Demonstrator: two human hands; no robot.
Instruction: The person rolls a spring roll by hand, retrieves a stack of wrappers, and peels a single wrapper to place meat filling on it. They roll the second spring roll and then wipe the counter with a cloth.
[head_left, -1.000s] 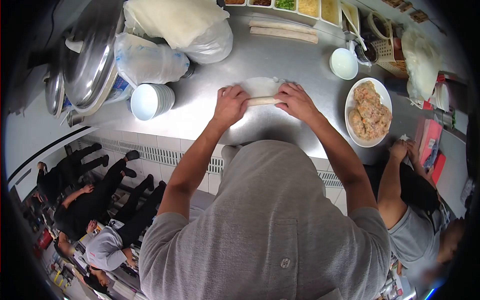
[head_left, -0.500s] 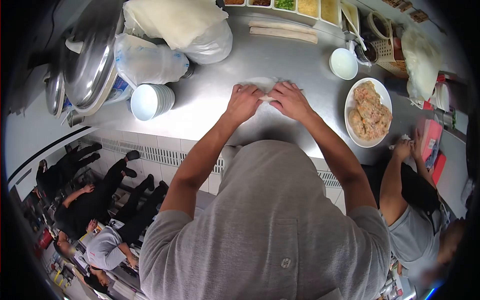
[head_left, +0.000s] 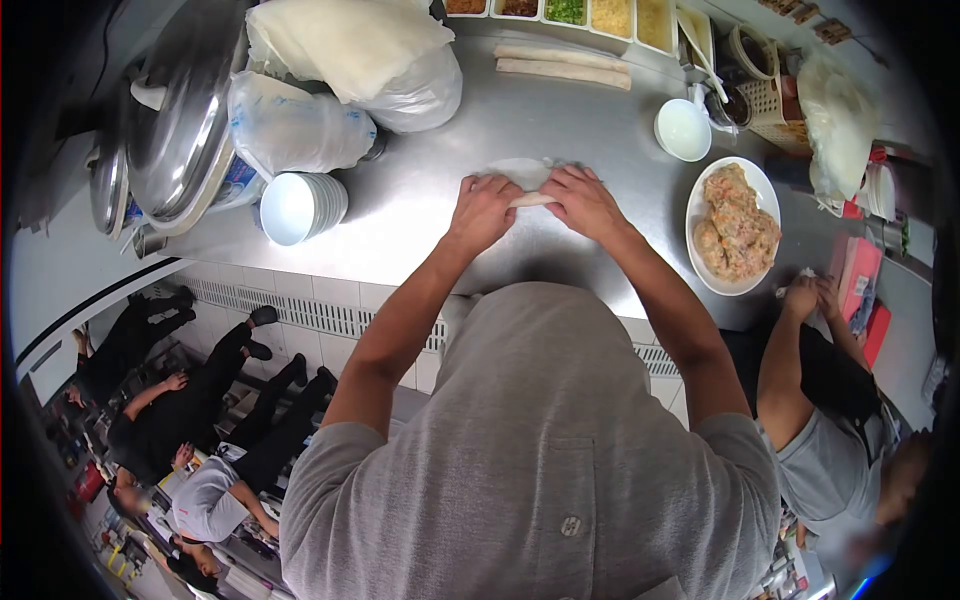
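Your arms (head_left: 393,328) stretch forward, knuckles up; left hand (head_left: 482,212) and right hand (head_left: 582,203), near each other, curl over, grasping a pale, slender, cylindrical roll (head_left: 531,200) on the shiny grey steel counter (head_left: 410,180).

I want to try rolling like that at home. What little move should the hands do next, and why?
Probably roll a tiny bit farther, away from the body. The left hand and right hand are both on the pale roll, and a flat part of the sheet lies unrolled just beyond it.
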